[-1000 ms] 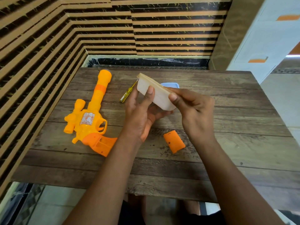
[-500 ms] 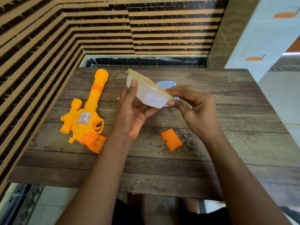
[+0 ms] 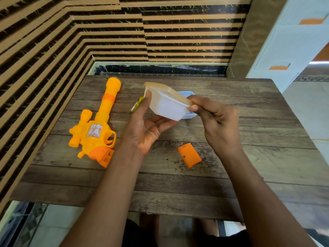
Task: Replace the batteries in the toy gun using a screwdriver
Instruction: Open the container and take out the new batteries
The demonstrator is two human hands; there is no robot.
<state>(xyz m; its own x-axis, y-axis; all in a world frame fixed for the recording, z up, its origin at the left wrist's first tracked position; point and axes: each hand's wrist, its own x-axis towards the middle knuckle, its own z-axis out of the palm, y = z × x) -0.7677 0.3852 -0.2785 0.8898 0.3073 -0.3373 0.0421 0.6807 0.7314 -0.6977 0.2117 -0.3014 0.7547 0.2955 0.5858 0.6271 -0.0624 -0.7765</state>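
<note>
**You:** What am I holding?

**Guide:** Your left hand (image 3: 147,129) grips the tub (image 3: 167,107), with the thumb up its left wall and the fingers curled beneath. Your right hand (image 3: 219,125) pinches the right corner of the lid (image 3: 170,90). The tub hangs tilted above the far middle of the table (image 3: 249,175).

**You:** How do I open it cleanly?

**Guide:** Level the tub first. I can't see what's inside, and if it holds batteries they could roll out. Brace with your left hand and peel that one corner up with your right. Then work along the rim rather than yanking. The walls look thin, so squeeze lightly.

**You:** And the gun?

**Guide:** The gun (image 3: 96,129) lies near the left edge, barrel toward the far side, with its grip open. Its cover (image 3: 189,155) sits near the middle, toward your edge, with a speck just left of it that may be the screw. The screwdriver (image 3: 137,105) is half hidden behind your left hand. Set the lid down away from all of these.
</note>
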